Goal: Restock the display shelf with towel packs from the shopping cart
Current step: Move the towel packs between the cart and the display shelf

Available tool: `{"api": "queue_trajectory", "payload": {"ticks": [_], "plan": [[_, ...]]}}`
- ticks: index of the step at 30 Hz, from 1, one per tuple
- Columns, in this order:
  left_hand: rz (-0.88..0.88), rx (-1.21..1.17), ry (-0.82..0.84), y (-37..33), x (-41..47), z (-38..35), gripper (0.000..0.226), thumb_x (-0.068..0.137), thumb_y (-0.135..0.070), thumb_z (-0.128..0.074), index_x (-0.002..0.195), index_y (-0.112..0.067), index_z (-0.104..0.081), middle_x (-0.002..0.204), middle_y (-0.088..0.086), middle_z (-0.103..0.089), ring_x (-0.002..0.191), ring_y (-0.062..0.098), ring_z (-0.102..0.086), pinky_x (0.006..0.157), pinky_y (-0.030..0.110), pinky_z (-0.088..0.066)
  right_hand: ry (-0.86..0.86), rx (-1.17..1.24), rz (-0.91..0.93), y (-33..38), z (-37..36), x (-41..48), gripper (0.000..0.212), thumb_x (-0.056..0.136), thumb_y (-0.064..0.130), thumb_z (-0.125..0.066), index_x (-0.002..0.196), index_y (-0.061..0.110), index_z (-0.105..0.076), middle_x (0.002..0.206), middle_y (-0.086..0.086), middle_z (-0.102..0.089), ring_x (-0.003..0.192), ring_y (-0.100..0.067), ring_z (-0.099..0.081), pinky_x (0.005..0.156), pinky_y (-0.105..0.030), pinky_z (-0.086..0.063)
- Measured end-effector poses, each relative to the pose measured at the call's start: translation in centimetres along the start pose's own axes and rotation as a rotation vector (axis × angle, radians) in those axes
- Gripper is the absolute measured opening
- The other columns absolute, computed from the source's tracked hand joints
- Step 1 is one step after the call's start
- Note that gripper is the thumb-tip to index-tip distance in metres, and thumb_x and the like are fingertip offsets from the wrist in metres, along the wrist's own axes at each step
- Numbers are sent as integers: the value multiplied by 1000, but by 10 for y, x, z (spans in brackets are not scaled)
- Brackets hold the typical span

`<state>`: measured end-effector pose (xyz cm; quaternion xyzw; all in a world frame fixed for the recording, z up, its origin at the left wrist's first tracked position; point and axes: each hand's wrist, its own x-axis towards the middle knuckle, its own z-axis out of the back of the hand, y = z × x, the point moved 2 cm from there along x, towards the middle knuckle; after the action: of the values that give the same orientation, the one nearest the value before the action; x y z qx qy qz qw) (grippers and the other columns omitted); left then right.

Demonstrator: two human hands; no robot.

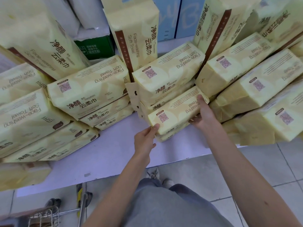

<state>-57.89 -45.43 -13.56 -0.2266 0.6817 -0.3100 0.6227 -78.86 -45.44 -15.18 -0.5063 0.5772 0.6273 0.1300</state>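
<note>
Spanning the view, the pale display shelf [101, 154] carries stacks of yellow towel packs [91, 90]. At the front of the middle stack, one towel pack [175, 112] lies flat atop others, gripped at both ends: the right hand [203, 116] with thumb over its top, the left hand [144, 140] pinching its near corner.

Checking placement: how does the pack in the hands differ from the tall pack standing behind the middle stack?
The held pack lies roughly flat, QR-code face up; the standing pack is upright, showing its brown stripe. The held pack is gripped at both ends by the left hand and right hand; the standing pack is untouched. Both are yellow towel packs.
</note>
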Motion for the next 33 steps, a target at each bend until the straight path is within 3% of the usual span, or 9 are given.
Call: {"api": "queue_trajectory", "payload": {"ticks": [6, 9, 11, 14, 17, 24, 29, 33], "plan": [[-45, 112, 11, -1, 3, 2, 21, 85, -42, -65, 94, -23, -68, 91, -4, -66, 100, 20, -58, 95, 40, -49, -26, -43, 31, -2, 1, -2, 61, 80, 52, -67, 125, 13, -52, 115, -5, -65, 89, -20, -64, 58, -33, -50], [-114, 247, 20, 0, -1, 3, 45, 89, -45, -58, 116, -10, -63, 120, 10, -61, 116, 26, -53, 97, 39, -43, -81, -55, 81, -9, 2, -5, 61, 81, 54, -65, 125, 14, -53, 115, -3, -65, 96, -20, -64, 67, -32, -52], [-178, 315, 16, 2, -4, 7, 50, 91, -44, -55, 131, -13, -53, 133, 6, -56, 119, 21, -52, 89, 32, -41, -92, -107, 125, -18, 4, -12, 56, 86, 51, -59, 129, 16, -51, 122, 0, -61, 103, -20, -60, 77, -31, -49], [-218, 376, -3, 9, -13, 20, 56, 94, -41, -52, 143, -19, -39, 145, -4, -44, 130, 14, -43, 93, 23, -32, 2, -199, 154, -38, 11, -37, 42, 96, 38, -47, 135, 23, -44, 127, 4, -51, 112, -20, -52, 89, -31, -42], [-223, 364, -25, 22, -29, 37, 52, 95, -38, -51, 143, -21, -39, 145, -6, -44, 125, 7, -41, 97, 20, -28, 145, -388, 136, -59, 25, -67, 44, 100, 29, -43, 142, 22, -35, 130, 1, -45, 118, -23, -49, 98, -34, -40], [-189, 193, -209, 74, -83, 57, 38, 94, -27, -55, 132, -19, -52, 133, -3, -55, 113, 6, -50, 90, 19, -34, 424, -952, 102, -99, 64, -101, 29, 96, 29, -46, 125, 31, -48, 127, 1, -53, 115, -18, -52, 104, -36, -39], [-189, 75, -344, 125, -125, 57, 33, 94, -17, -57, 126, -16, -53, 122, -1, -58, 99, -3, -54, 75, 0, -38, 629, -1138, 78, -111, 79, -116, 25, 96, 29, -48, 121, 32, -49, 123, 3, -54, 116, -15, -51, 100, -32, -38], [-128, -47, -488, 185, -167, 57, 32, 92, -16, -58, 124, -21, -53, 127, 3, -57, 115, 13, -53, 94, 22, -38, 755, -1327, 143, -130, 93, -126, 25, 97, 24, -48, 122, 26, -49, 120, 4, -53, 110, -13, -49, 90, -25, -34]]}}
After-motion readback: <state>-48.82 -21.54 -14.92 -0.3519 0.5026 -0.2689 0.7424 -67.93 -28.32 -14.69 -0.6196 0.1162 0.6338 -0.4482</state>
